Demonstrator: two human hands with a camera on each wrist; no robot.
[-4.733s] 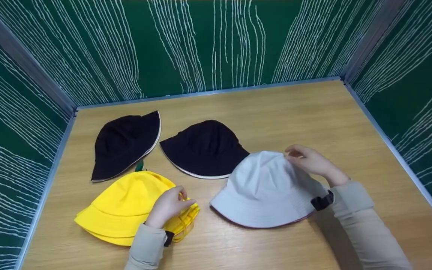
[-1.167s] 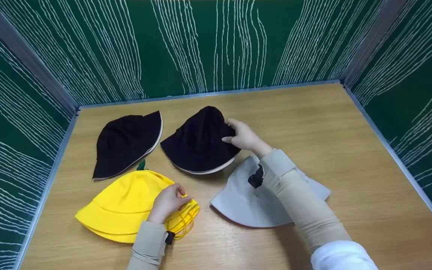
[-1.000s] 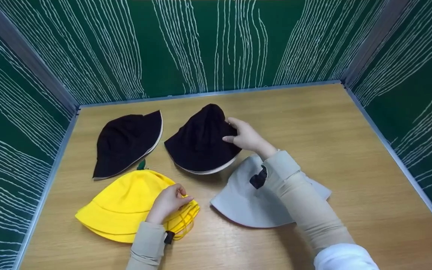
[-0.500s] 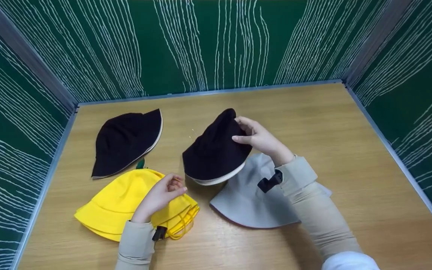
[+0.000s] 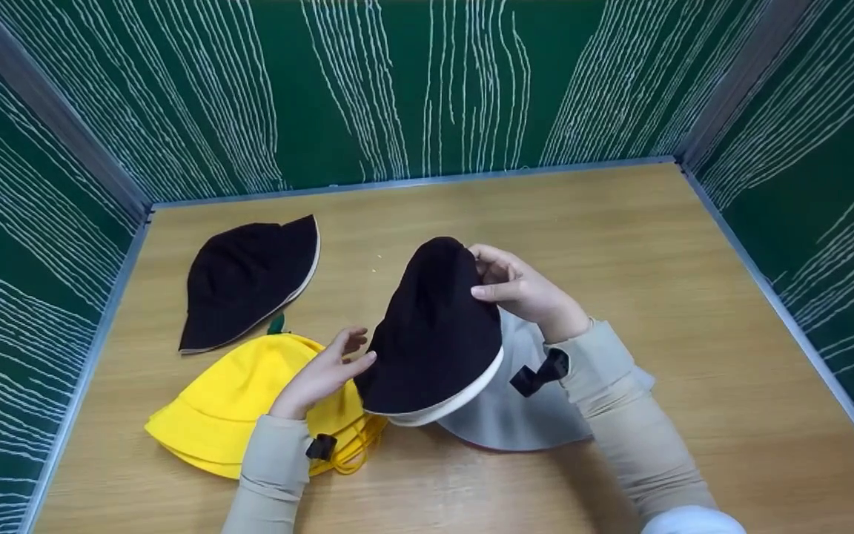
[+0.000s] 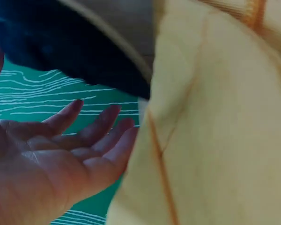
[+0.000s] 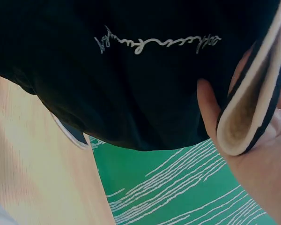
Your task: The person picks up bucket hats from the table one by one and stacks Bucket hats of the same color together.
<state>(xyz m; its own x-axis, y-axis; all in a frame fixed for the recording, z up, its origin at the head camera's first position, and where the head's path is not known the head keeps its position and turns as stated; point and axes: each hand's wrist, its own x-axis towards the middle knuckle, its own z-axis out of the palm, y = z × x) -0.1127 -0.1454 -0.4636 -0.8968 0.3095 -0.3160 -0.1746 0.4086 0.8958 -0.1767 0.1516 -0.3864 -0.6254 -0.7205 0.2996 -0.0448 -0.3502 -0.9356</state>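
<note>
In the head view my right hand point(image 5: 529, 291) grips a black bucket hat point(image 5: 431, 334) with a pale lining edge, its thumb on the near side of the crown. The hat is tilted, raised over the table. White script lettering shows on the hat point(image 7: 154, 84) in the right wrist view. My left hand point(image 5: 323, 377) is beside the hat's left brim, with loosely bent fingers and an upturned palm point(image 6: 51, 164) holding nothing; whether it touches the brim I cannot tell. Below it lies a yellow bucket hat point(image 5: 227, 415) with a green leaf point(image 5: 276, 323) on top.
A light grey bucket hat point(image 5: 538, 419) lies partly hidden behind the held hat and right forearm. Another black bucket hat point(image 5: 245, 278) rests at the back left. Green walls point(image 5: 427, 89) with white streaks enclose the wooden table point(image 5: 583, 222) at the back and sides.
My right hand has gone from the grey hat to the black hat, lifted it and brought it nearer, partly over the grey hat. My left hand has left the yellow hat's edge, moving toward the black brim.
</note>
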